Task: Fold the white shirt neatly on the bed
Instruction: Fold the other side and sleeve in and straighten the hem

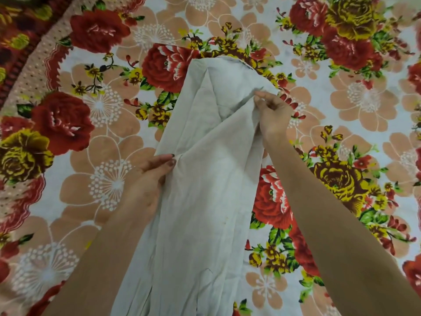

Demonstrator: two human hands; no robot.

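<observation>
1. Our left hand [148, 179] pinched the white shirt [200, 190] at its left edge; our right hand [271, 112] pinched a fold farther up
2. The shirt lay bunched lengthwise on the bed [355, 106]
3. Uneven pulling could, we judged, skew the crease

Soft, even light fills the scene, casting only faint shadows. Focus is fairly sharp centrally. Wide-angle distortion bends the edges, which blur slightly.

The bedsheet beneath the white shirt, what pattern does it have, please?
Floral bedsheet: red, yellow, peach flowers on white; head view.
</observation>
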